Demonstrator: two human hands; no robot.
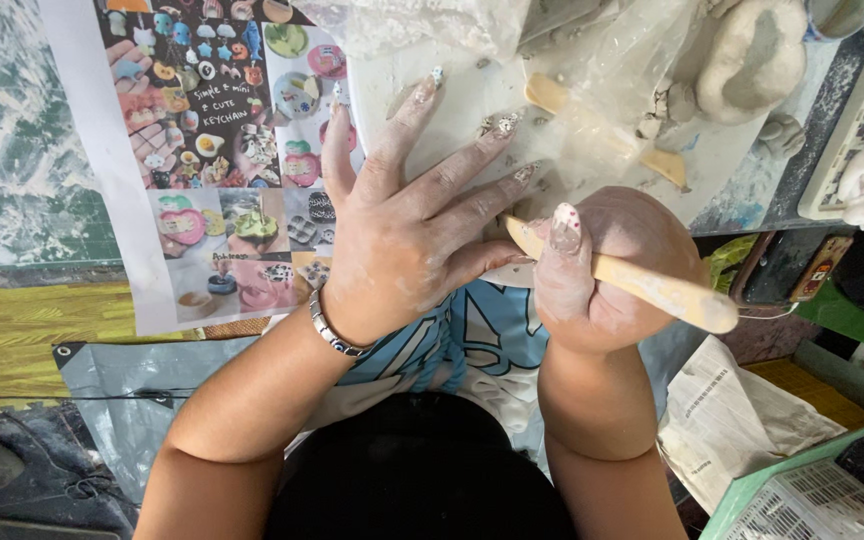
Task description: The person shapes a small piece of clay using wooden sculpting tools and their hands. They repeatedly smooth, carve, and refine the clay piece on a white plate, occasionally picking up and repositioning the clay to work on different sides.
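The left hand (407,235) lies at the centre of the frame, released, palm down, fingers spread flat on a white work board (472,100). It grasps nothing. A silver bracelet (334,332) circles its wrist. The nails are decorated, and the skin carries a film of pale clay dust.

The right hand (602,270) sits just right of centre, clenched around a wooden modelling tool (642,285). The tool runs diagonally from centre frame down toward the right. Its upper end passes under the left hand's fingertips; its rounded lower end projects beyond the right fist. The two hands touch at the thumb side.

A lump of grey clay (742,60) rests at the upper right of the board, with small clay scraps (657,115) beside it. A second flat wooden tool (607,125) lies on the board under clear plastic sheeting (432,25), above the right hand.

A printed reference sheet (222,150) showing small coloured figures occupies the upper left. A folded newspaper (732,410) lies at the lower right, next to a green plastic crate (822,490).
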